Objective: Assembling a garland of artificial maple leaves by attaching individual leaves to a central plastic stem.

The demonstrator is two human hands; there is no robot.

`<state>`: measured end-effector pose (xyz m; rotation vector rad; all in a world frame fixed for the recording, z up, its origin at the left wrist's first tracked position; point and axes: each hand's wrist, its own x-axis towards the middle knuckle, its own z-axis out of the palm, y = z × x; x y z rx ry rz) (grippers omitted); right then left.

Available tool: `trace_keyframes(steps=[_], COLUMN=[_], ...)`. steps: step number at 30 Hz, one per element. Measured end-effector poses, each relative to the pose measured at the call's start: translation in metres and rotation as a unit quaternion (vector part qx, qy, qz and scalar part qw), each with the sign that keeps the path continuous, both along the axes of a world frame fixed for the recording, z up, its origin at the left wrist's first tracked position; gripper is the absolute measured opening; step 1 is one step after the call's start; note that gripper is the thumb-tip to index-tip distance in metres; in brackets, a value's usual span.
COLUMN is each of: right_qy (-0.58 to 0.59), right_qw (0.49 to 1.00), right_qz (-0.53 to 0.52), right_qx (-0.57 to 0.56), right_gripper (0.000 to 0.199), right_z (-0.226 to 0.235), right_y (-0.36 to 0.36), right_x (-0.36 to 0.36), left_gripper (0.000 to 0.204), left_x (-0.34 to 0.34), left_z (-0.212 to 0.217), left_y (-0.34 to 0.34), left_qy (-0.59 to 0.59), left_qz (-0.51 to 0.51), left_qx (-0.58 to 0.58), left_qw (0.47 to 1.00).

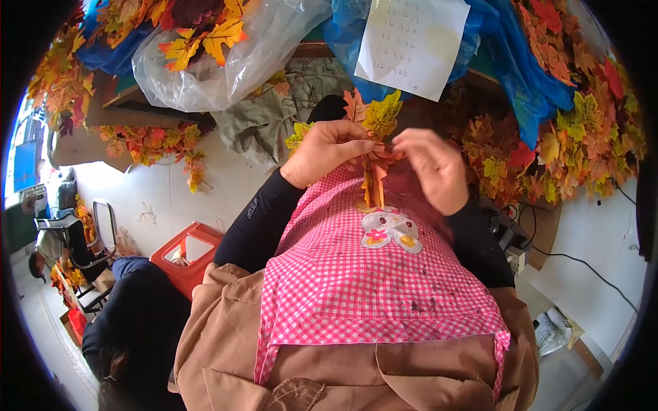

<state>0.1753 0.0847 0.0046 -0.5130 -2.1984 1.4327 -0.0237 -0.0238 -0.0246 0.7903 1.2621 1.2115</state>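
Note:
In front of my chest, a sprig of artificial autumn leaves (382,115) is between my two hands. Its yellow and reddish leaves stick up behind the fingers, and orange-brown ones hang below over the pink checked apron (370,288). My left hand (327,152) is closed, thumb and forefinger pinching the sprig at its middle. Close beside it on the right, my right hand (439,171) is slightly smeared by motion. Its fingertips are drawn together at the same spot, by the stem. Whatever thin piece lies between those right fingertips is too small to make out.
A clear plastic bag (219,68) with autumn leaves sits at the far left, next to a blue bag (534,75) and a handwritten paper sheet (411,48). Leaf garlands (582,144) hang at the right. A red bin (188,257) stands left; a black cable (589,264) runs right.

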Motion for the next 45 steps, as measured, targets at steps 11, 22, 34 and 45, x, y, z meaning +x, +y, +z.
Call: trace_keyframes(steps=[11,22,34,45], right_qy=[-0.043,-0.054,-0.097,-0.042], right_qw=[0.945,0.984,0.993,0.996], right_qz=[0.124,0.038,0.055,0.012], right_qx=[-0.299,-0.167,-0.041,-0.073], right_gripper=[0.022,0.010,0.014,0.014], right_z=[-0.004,-0.007,0.007,-0.013], right_y=[0.036,0.030,0.013,0.018], right_x=[-0.017,-0.025,-0.023,-0.023], left_gripper=[0.016,0.019,0.023,0.015], left_x=[-0.009,0.011,-0.002,0.023], left_z=[0.001,0.020,0.000,0.012], left_y=[-0.014,-0.001,0.003,0.006], left_qy=[0.139,0.424,0.141,0.292], left_qz=[0.040,0.043,-0.060,0.053], left_qx=[0.080,0.135,0.065,0.074], left_qw=[0.986,0.895,0.986,0.952])
